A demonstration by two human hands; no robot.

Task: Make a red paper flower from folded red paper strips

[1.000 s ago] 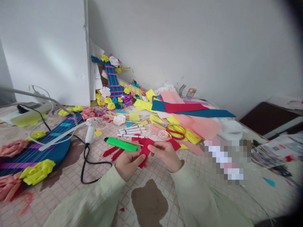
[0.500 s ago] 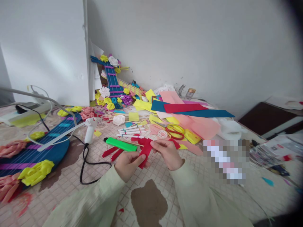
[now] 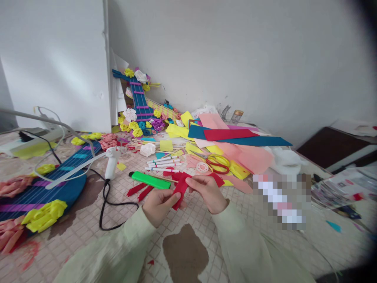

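Observation:
Between my two hands is a red strip of crepe paper (image 3: 182, 188), held tilted over the table. My left hand (image 3: 159, 204) pinches its left edge with thumb and fingers. Closed on the upper right edge, my right hand (image 3: 207, 191) grips the same strip. Just behind the hands lie more red paper pieces (image 3: 217, 179). A green utility knife (image 3: 150, 180) rests left of the strip, beside narrow folded red strips (image 3: 137, 189). Several white marker pens (image 3: 163, 162) lie beyond it. Scissors with orange and yellow handles (image 3: 218, 163) are behind my right hand.
A white glue gun (image 3: 111, 163) with a black cord stands at left, near a blue paper guitar (image 3: 73, 177) with paper flowers. Another decorated guitar (image 3: 140, 98) leans at the back. Long paper sheets (image 3: 235, 135) are piled back right, near a glass jar (image 3: 236, 116).
My right fingertips have shifted very slightly left along the red strip's upper edge. Both hands keep hold of it, and the other things stay where they were.

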